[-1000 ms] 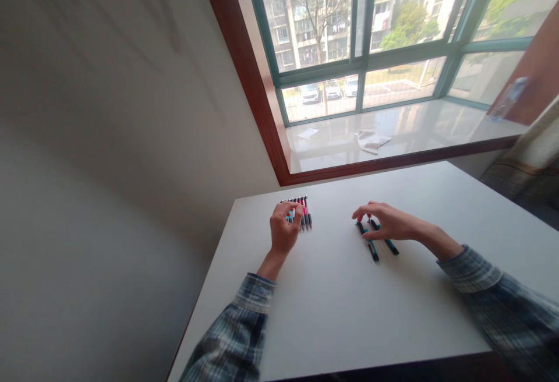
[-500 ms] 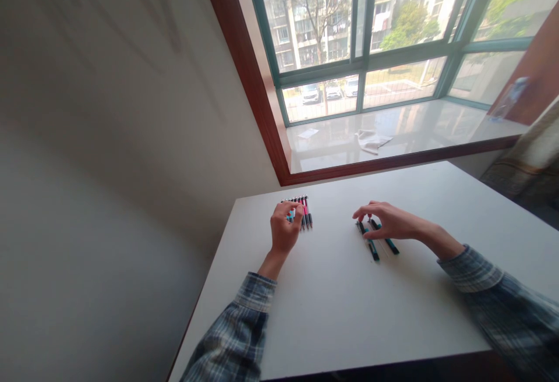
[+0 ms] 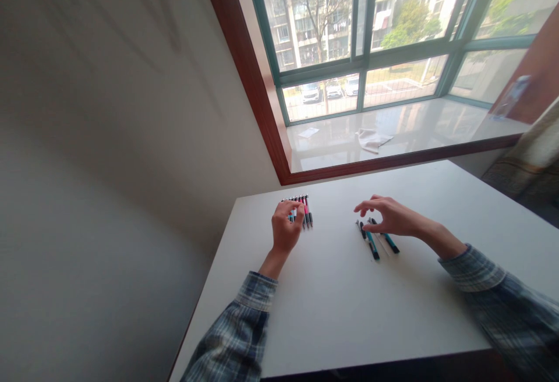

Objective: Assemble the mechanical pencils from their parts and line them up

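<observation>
My left hand [image 3: 286,225] rests curled over the near end of a tight side-by-side row of slim black retractable pens [image 3: 306,212] with pink and teal parts. Its fingers hide part of the row, and I cannot tell whether they grip a pen. My right hand [image 3: 388,217] hovers with its fingers apart just above a looser group of black-and-teal pens [image 3: 371,243]. Another black-and-teal pen [image 3: 392,243] lies at that group's right side, angled like its neighbours. A thin white stick [image 3: 381,243] lies between them.
The pens lie on a white table [image 3: 332,312], which meets a grey wall on the left. Beyond its far edge are a glossy window sill [image 3: 406,131] with a white cloth [image 3: 371,140], and a red-brown window frame [image 3: 244,62]. Patterned fabric [image 3: 528,161] hangs at the right.
My right hand has lifted off the pens and moved slightly to the far side, its fingers opening. My left hand has shifted only slightly on the pen row.
</observation>
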The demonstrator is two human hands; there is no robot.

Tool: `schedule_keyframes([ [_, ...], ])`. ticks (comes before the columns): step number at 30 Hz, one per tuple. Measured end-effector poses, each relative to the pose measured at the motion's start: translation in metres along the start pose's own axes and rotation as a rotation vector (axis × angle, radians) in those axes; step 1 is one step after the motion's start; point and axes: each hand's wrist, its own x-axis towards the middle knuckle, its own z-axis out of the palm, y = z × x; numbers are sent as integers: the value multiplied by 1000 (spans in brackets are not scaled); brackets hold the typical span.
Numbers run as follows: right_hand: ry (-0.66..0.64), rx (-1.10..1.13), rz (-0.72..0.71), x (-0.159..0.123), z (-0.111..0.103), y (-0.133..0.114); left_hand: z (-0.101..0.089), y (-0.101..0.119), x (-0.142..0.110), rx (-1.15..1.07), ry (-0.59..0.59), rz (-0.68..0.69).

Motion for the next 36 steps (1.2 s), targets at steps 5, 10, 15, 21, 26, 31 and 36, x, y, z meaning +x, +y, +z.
schedule_keyframes([
  [5,-60,22,-3,-1,2,4,0,1,0,5,-13,-2],
  [10,-77,25,-4,0,3,1,1,1,1,-1,-7,-9],
  [15,-89,6,-1,1,4,-2,1,2,1,-3,-4,-4],
  [21,-16,-24,-6,2,1,-5,0,4,1,-7,-7,-19],
  [26,254,-52,-153,4,4,-26,5,16,-2,-185,-100,-135],
  [31,389,-124,-419,10,18,-52,21,42,-15,-520,-512,-268],
  [36,385,-117,-487,14,26,-60,31,57,-27,-669,-572,-364],
])
